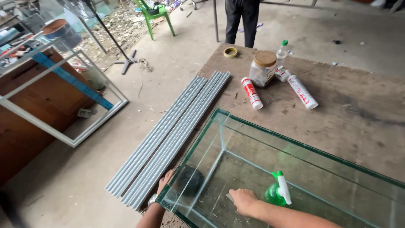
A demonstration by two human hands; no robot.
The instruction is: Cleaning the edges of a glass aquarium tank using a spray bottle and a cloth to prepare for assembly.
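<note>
A clear glass tank [253, 126] with green-tinted edges stands on a brown wooden table [358, 97]. My right hand [243, 201] reaches inside the tank and presses a small flat tool, mostly hidden, against the bottom pane. My left hand [164, 181] rests on the tank's near-left corner from outside, fingers on the glass edge, beside a dark round thing [190, 180] seen through the glass. A green spray bottle with a white trigger [278, 192] lies inside the tank, just right of my right hand.
Long grey strips [168, 135] lie along the table's left edge. Two red-and-white sealant tubes [252, 93] [302, 91], a jar with a cork lid [263, 67], a small bottle [282, 50] and a tape roll [230, 52] sit further back. A person [241, 21] stands beyond the table. A white frame [63, 97] leans at left.
</note>
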